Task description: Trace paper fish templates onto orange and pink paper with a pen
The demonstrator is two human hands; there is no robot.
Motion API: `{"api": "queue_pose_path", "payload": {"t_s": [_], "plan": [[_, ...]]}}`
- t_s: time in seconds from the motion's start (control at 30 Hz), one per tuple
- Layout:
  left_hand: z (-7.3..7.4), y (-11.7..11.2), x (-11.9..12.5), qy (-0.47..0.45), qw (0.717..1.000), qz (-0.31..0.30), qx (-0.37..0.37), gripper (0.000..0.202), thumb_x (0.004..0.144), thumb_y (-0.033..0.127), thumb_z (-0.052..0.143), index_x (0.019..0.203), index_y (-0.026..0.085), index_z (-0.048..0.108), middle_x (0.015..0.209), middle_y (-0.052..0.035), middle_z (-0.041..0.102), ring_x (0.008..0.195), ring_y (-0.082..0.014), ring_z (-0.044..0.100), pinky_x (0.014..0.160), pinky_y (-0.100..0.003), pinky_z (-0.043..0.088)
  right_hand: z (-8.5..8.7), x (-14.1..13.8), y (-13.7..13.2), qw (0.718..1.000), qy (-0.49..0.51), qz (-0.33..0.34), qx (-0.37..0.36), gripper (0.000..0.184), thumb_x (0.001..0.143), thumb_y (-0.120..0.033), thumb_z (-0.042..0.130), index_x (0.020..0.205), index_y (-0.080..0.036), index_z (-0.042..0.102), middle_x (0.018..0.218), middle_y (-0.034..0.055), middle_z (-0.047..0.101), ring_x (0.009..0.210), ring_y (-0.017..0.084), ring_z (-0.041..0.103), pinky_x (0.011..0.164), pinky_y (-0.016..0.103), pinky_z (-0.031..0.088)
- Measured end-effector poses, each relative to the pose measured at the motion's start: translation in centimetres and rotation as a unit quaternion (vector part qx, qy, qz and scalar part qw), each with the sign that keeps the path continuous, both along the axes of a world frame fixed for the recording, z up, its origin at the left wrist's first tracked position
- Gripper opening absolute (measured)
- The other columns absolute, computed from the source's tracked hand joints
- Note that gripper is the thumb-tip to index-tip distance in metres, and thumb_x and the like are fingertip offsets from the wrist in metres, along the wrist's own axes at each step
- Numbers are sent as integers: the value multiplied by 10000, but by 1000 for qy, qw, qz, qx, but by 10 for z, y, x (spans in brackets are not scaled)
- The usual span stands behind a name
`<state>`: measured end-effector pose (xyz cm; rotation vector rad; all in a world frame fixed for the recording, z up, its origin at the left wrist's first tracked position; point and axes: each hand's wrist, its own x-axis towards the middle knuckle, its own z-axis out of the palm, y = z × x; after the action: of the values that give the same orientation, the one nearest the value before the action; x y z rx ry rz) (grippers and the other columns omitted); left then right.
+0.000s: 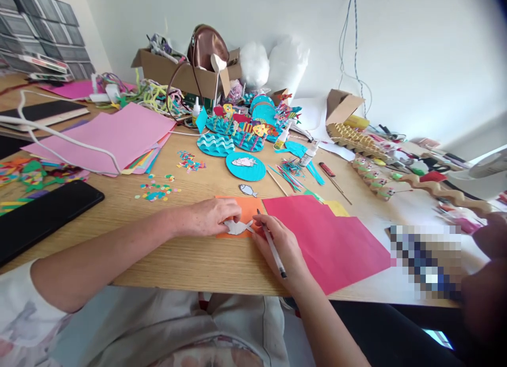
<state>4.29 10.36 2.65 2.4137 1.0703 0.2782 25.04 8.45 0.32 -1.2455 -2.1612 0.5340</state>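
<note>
A white paper fish (236, 227) lies flat on a piece of orange paper (246, 204) at the front of the table. My left hand (216, 216) bends its fingers down on the fish and pins it to the sheet. In my right hand (279, 243) is a clear-barrelled pen (274, 249), its tip near the fish's tail and its dark end pointing towards me. A large red sheet (328, 235) extends to the right from beside the orange piece. Just behind the orange paper rests a small grey fish cut-out (248, 189).
A blue disc (253, 171) bears another fish cut-out. Glue bottles (309, 154), decorated blue crafts (216, 144) and paper strips stand behind. At left are pink sheets (114, 129), confetti dots (154, 190) and a black phone (47, 219). A person's arm shows at far right.
</note>
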Motion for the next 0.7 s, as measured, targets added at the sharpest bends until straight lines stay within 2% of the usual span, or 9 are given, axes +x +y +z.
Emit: {"api": "queue_pose_path", "payload": {"t_s": [0.13,0.3,0.47,0.6,0.7], "plan": [[1,-2,7,35,999,12,37,80,814,196,519,886,161,528,920,-31,524,852,-170,517,727,-267,397,-6,1,0,1000,-13,-15,6,295,772,-157,538,1064,-180,572,966,89,646,838,192,625,723,307,499],[5,-8,18,147,985,21,87,134,805,231,518,918,160,530,947,-79,545,888,-236,531,730,-339,425,-13,1,-1,999,-5,-24,26,317,783,-154,533,1098,-181,551,985,97,629,847,196,613,735,316,495],[17,-10,30,210,975,40,58,129,809,208,497,925,162,530,965,-100,564,902,-259,553,707,-351,443,-15,1,-1,998,-5,-16,53,292,805,-170,511,1094,-163,551,937,98,630,804,190,610,705,306,495],[23,-11,32,204,977,35,45,147,806,154,469,944,173,517,965,-90,577,901,-244,559,702,-336,445,-16,1,0,998,-15,-25,58,289,809,-173,504,1093,-157,553,950,103,632,804,192,613,694,303,498],[22,-12,31,204,978,35,41,156,803,145,467,949,171,514,953,-91,582,894,-245,561,710,-341,446,-18,1,1,998,-22,-27,60,291,807,-186,508,1092,-154,557,970,109,636,821,201,621,710,318,504]]}}
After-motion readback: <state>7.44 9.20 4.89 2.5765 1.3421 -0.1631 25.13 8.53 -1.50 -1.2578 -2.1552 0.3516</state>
